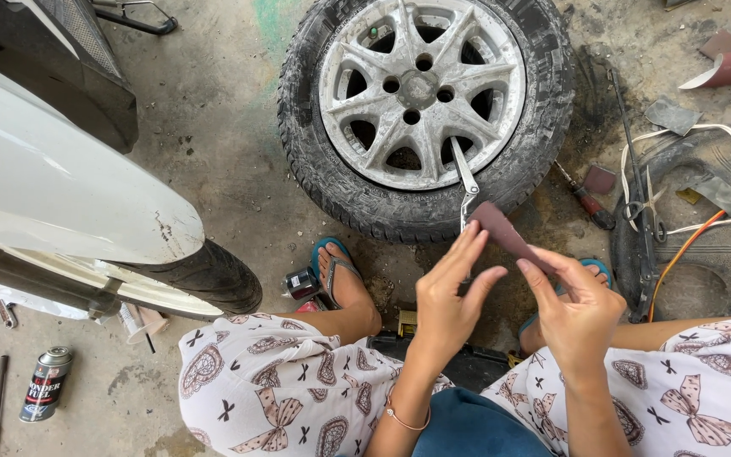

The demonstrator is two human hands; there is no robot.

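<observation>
A strip of reddish-brown sandpaper (505,230) is pinched in the fingertips of my right hand (577,309). My left hand (450,292) touches the strip's other side with straight fingers. Just beyond the strip, a metal tool (465,179) leans against the tyre (310,144) of a wheel with a dusty silver alloy rim (420,85) lying flat on the concrete floor. I squat over it, knees in patterned white cloth, feet in blue sandals (331,258).
A white vehicle fender (52,186) and its black tyre (213,275) fill the left. A spray can (45,383) lies on the floor bottom left. Scissors (649,211), a screwdriver (587,203), orange and white cords (678,245) and sandpaper scraps (729,68) lie right.
</observation>
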